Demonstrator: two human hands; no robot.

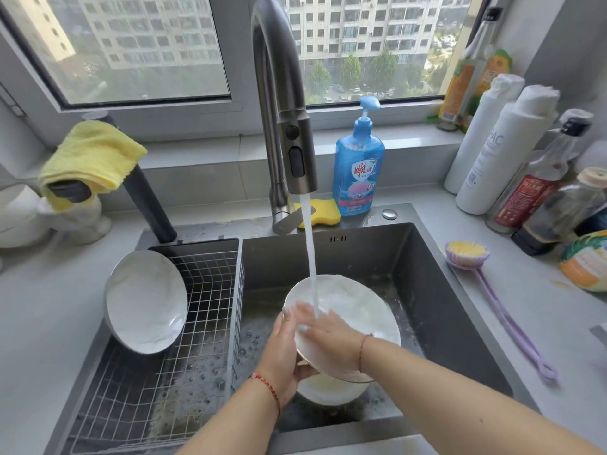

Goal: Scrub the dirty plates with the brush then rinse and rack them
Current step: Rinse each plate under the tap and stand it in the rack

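Over the sink [437, 290] a white plate [358, 307] is tilted under the running water stream [310, 257]. My left hand [284, 359] grips its lower left rim. My right hand [325, 333] lies flat on the plate's face, fingers spread in the water. Another white plate [328, 390] lies below it in the sink. One clean white plate [146, 300] leans upright in the wire rack [184, 372] at the left. The purple long-handled brush [492, 290] lies on the counter at the right, in neither hand.
The tall faucet [282, 110] stands at the back centre. Behind it are a blue soap bottle [358, 172] and a yellow sponge [323, 215]. A yellow cloth [92, 159] hangs at the left. Several bottles [525, 165] crowd the right counter.
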